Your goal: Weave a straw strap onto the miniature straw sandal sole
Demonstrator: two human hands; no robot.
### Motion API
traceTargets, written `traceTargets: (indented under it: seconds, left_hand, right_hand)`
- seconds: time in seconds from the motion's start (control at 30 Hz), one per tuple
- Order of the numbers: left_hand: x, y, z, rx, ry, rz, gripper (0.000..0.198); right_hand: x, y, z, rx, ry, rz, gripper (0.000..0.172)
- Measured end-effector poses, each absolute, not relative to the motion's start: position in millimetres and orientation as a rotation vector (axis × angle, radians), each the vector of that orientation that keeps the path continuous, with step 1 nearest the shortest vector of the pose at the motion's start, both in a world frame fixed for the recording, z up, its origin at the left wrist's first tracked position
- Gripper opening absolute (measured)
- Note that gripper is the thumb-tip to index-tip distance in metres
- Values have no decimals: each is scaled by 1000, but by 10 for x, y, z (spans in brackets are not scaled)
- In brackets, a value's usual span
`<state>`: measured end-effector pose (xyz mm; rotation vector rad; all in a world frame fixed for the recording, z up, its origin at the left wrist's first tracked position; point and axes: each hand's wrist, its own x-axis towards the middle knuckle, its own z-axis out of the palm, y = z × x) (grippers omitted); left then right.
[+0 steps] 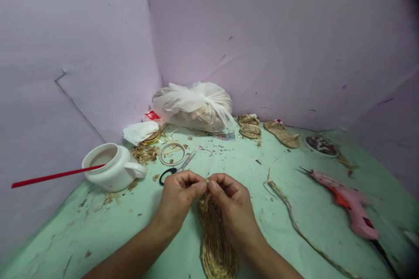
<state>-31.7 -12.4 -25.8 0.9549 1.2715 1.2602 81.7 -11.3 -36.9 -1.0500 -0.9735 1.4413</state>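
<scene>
A woven straw sole [216,237], coiled from braided fibre, lies lengthwise before me on the green table. At its far tip, my left hand [181,194] pinches the end between thumb and forefinger. From the other side my right hand [231,194] pinches the same tip, its thumb close to my left thumb. A small pale bit shows between the fingertips; its kind is too small to tell. Just beyond my left hand lie scissors [178,169] with black handles. To the right of my right hand runs a loose braided straw cord [297,222].
A pink glue gun [350,205] lies at right, near a dish of small dark pieces [321,145]. Woven soles [281,134] and a tied plastic bag [196,107] line the back wall. At left are a white pot [113,170] with a red stick [55,176], and a tape ring [172,154].
</scene>
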Motion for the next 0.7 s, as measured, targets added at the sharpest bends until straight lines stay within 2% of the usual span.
traceTargets:
  seconds: [0.1,0.2,0.3,0.43,0.7]
  left_hand:
    - [-321,-93,-268,870,1206,1258,16]
    - [-333,-66,-245,848,1265,1283,35]
    - [-352,-70,-231,932,1359,1241,23]
    - [-365,-99,-245,1060,1364,1089,34]
    - [-386,-109,-179,1000,1337,1054,23]
  right_hand:
    - [822,-101,-365,-1044,-989,1433,19]
    - [839,-86,-358,-1112,-1048,1323,17]
    - [860,-75,-395,-1213,-1117,1136,13]
    - [877,-89,-477,-1237,-1328,854,10]
    - [872,-141,-506,-1000,-1738,436,14]
